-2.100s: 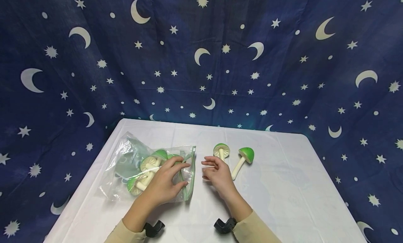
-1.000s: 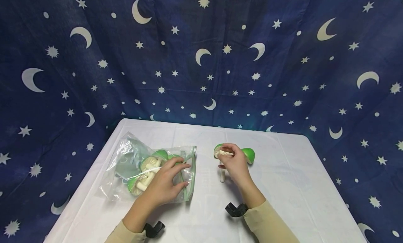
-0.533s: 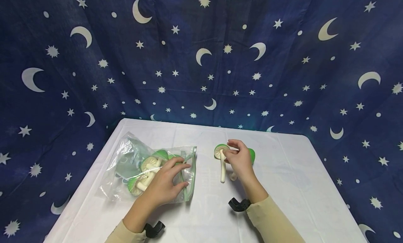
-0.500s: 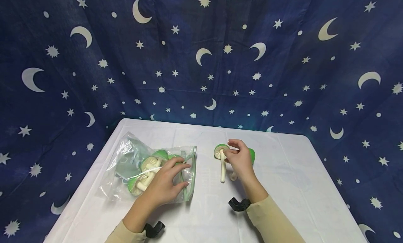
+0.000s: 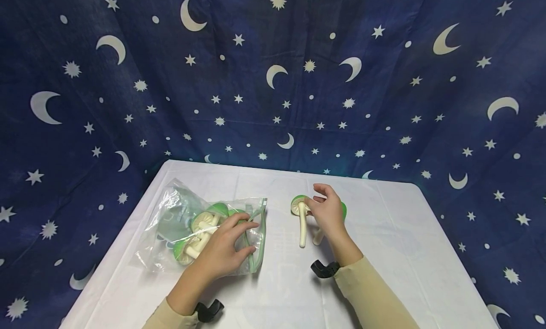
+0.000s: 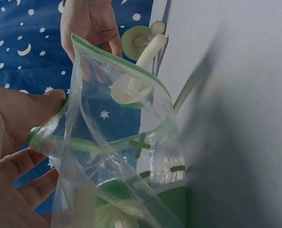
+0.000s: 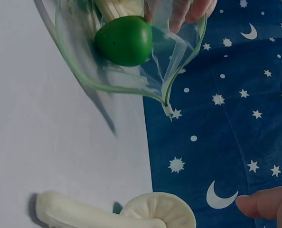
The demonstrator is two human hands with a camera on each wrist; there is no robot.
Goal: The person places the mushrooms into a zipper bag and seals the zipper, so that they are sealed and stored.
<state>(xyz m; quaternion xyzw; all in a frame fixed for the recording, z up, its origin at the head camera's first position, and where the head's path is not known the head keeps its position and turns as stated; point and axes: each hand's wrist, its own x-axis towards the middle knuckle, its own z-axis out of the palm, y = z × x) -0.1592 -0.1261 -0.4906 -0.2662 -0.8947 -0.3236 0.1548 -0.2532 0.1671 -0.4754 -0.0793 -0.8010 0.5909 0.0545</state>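
Observation:
My left hand (image 5: 223, 248) holds the mouth of a clear zip bag (image 5: 155, 220) with a green seal strip. In the left wrist view the thumb lies on the rim, fingers spread behind it, and the mouth gapes. Several toy mushrooms (image 5: 204, 220) with green caps and cream stems lie inside the bag. Two more lie on the table right of it: one mushroom (image 5: 302, 227) with its gills showing, and another mushroom (image 5: 318, 236) partly hidden. Above these two is my right hand (image 5: 330, 217), fingers parted; its thumb is close to the nearer mushroom, contact unclear. Nothing shows in its grasp.
A white cloth covers the table (image 5: 384, 272). Behind and around it hangs a dark blue curtain (image 5: 256, 82) with moons and stars. A black wrist mount (image 5: 209, 311) sits at the left wrist, and a similar black mount (image 5: 325, 269) at the right.
My right hand has gone from beside the bag's mouth rightward over the two loose mushrooms, then slightly farther back. My left hand and the bag have stayed in place.

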